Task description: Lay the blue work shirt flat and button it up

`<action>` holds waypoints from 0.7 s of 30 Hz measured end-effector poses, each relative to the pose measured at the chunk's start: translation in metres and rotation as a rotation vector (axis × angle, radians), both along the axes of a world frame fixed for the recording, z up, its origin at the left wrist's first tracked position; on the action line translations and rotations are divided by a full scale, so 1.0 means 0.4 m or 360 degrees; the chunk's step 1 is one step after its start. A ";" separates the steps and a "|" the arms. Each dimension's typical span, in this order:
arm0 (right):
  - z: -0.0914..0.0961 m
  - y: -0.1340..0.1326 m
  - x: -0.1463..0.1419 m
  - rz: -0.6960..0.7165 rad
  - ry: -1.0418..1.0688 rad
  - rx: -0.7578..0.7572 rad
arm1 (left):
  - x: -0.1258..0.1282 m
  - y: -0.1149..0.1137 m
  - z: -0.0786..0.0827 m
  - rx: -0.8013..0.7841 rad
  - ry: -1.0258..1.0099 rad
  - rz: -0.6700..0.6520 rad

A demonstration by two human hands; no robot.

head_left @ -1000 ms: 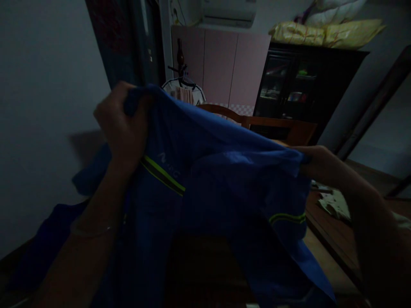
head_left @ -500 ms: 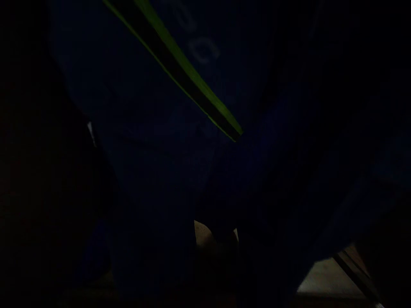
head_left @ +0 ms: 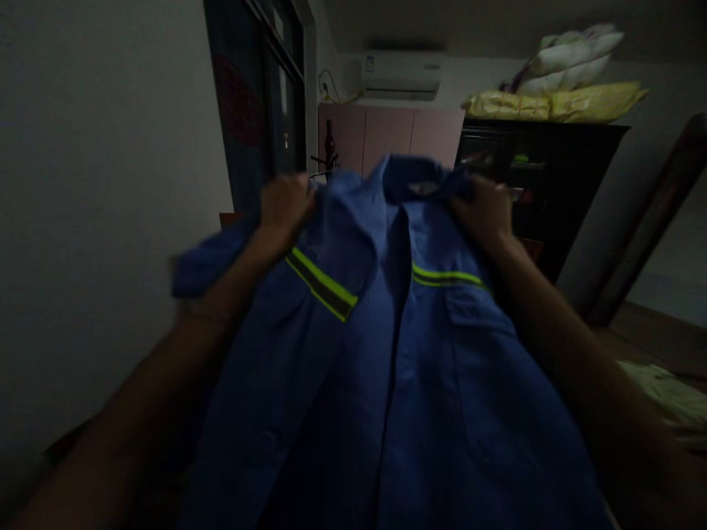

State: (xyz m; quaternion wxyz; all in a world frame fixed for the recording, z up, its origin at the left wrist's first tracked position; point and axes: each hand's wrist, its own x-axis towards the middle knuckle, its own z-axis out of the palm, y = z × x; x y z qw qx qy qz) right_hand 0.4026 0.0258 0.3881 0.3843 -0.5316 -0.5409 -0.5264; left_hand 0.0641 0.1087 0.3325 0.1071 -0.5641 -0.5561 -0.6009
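Observation:
A blue work shirt (head_left: 387, 368) with yellow-green reflective stripes across the chest hangs spread in front of me, collar at the top and front facing me. My left hand (head_left: 284, 206) is closed on the shirt's left shoulder beside the collar. On the other side of the collar my right hand (head_left: 483, 210) grips the shirt's right shoulder. Both arms stretch forward at chest height. The room is dim.
A dark window or door (head_left: 259, 110) stands at the left beside a plain wall. Pink cupboards (head_left: 387, 136) and an air conditioner (head_left: 402, 73) are at the back. A dark cabinet (head_left: 552, 177) with bundled bedding (head_left: 557, 96) on top stands at the right.
The shirt was bunched between my hands, then swung close over the camera and blocked the view. Now it is held out by both shoulders, front side towards me.

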 end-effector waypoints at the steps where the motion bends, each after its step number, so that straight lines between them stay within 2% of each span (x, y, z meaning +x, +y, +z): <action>1: -0.056 0.040 -0.001 -0.0032 0.0030 -0.0103 | 0.016 0.010 -0.027 0.0014 0.0127 0.0009; 2: -0.125 0.086 0.000 -0.0044 0.0059 -0.0228 | 0.032 0.029 -0.072 -0.0002 0.0240 0.0015; 4: -0.282 0.180 0.006 -0.0134 0.0041 -0.0630 | 0.059 0.082 -0.201 -0.0106 0.0396 0.0025; 7: -0.501 0.288 0.019 -0.0107 -0.0014 -0.0880 | 0.088 0.166 -0.405 -0.0253 0.0550 0.0019; 8: -0.559 0.310 0.024 -0.0089 -0.0039 -0.0931 | 0.098 0.186 -0.459 -0.0265 0.0592 0.0013; 10: -0.648 0.335 0.032 -0.0052 -0.0074 -0.0981 | 0.122 0.211 -0.539 -0.0249 0.0661 -0.0009; 13: -0.728 0.341 0.039 -0.0015 -0.0083 -0.0969 | 0.178 0.216 -0.618 -0.0245 0.0746 -0.0109; 15: -0.762 0.338 0.041 0.0071 -0.0008 -0.0889 | 0.222 0.211 -0.666 -0.0457 0.0710 -0.0312; 17: -0.786 0.335 0.040 0.0238 0.0206 -0.0788 | 0.259 0.210 -0.708 -0.0713 0.0606 -0.0528; 19: -0.806 0.335 0.038 0.0483 0.0522 -0.0823 | 0.283 0.220 -0.735 -0.0829 0.0517 -0.0653; 21: -0.821 0.339 0.036 0.0688 0.0761 -0.0992 | 0.294 0.245 -0.741 -0.0836 0.0461 -0.0722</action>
